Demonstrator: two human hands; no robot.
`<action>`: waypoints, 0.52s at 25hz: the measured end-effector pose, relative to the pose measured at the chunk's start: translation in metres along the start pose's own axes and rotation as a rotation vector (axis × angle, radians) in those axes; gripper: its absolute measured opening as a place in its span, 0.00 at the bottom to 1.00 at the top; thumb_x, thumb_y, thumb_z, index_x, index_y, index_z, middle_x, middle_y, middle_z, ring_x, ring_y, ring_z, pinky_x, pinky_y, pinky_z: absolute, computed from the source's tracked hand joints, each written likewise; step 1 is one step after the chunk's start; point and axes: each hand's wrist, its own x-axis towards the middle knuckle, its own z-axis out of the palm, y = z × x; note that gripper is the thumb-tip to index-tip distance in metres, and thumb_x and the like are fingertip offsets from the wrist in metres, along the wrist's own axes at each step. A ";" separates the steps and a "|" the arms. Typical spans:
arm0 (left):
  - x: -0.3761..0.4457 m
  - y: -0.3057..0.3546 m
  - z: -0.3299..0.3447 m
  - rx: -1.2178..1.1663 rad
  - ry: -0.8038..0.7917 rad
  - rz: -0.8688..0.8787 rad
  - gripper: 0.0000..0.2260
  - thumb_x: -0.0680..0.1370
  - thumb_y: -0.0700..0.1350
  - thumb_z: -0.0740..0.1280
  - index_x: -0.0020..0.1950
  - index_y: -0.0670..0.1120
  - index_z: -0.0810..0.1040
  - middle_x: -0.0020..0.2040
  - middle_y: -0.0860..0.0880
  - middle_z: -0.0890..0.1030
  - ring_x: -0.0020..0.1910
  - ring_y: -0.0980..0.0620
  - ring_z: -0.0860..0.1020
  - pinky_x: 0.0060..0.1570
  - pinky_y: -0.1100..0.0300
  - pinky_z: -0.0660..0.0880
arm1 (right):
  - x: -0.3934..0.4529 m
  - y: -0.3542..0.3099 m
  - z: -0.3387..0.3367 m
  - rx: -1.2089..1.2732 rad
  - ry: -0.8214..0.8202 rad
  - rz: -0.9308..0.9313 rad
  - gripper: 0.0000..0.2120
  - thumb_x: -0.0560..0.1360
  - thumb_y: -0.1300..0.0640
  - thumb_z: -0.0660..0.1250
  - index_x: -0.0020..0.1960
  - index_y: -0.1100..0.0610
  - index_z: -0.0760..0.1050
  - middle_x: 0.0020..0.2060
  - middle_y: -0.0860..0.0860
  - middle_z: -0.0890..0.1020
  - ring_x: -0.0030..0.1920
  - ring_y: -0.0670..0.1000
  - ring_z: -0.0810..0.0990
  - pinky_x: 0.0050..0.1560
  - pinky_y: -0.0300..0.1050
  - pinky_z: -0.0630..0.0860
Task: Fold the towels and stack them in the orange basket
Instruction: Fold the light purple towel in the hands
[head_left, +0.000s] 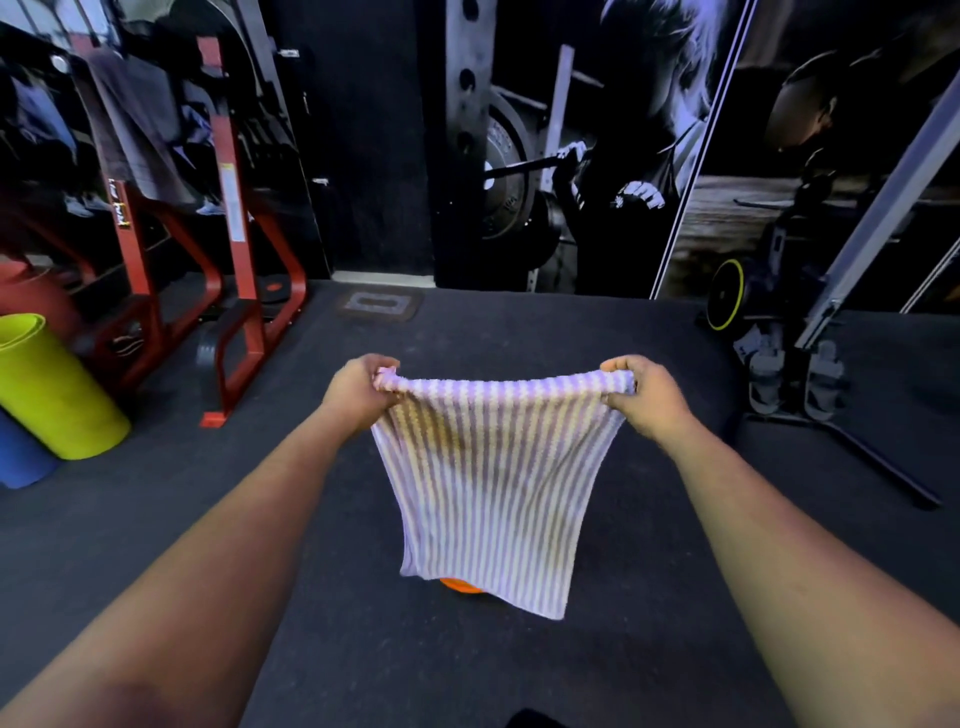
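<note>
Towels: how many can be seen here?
1: the striped towel held up between left hand and right hand. Others may lie hidden behind it.

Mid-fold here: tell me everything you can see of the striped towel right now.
The towel is terry-like cloth with narrow purple and white stripes running top to bottom. It hangs in the air, stretched wide along its top edge, narrowing a little lower down. The left hand grips the top left corner and the right hand grips the top right. Its bottom edge slants, the right corner lowest. It seems doubled, though that is unclear. A bit of orange shows under its lower edge.
</note>
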 end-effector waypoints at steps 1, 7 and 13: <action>0.000 0.000 -0.001 0.140 0.013 0.054 0.18 0.74 0.37 0.73 0.63 0.44 0.81 0.59 0.46 0.83 0.58 0.46 0.81 0.55 0.57 0.75 | -0.002 0.001 -0.001 -0.058 0.017 -0.019 0.15 0.71 0.67 0.73 0.51 0.51 0.79 0.47 0.46 0.83 0.47 0.49 0.81 0.46 0.42 0.76; -0.006 0.004 0.000 0.383 0.146 0.042 0.08 0.78 0.51 0.70 0.54 0.50 0.81 0.51 0.51 0.73 0.58 0.45 0.76 0.53 0.46 0.75 | -0.009 0.015 -0.002 -0.219 0.095 0.008 0.06 0.71 0.52 0.76 0.40 0.48 0.79 0.43 0.46 0.79 0.45 0.50 0.78 0.42 0.47 0.75; -0.007 0.005 -0.002 -0.412 0.125 -0.038 0.09 0.79 0.51 0.71 0.48 0.46 0.79 0.45 0.47 0.81 0.45 0.49 0.79 0.50 0.50 0.75 | -0.011 0.009 -0.002 0.471 0.154 0.007 0.06 0.74 0.58 0.74 0.44 0.54 0.77 0.43 0.49 0.80 0.44 0.48 0.77 0.46 0.44 0.73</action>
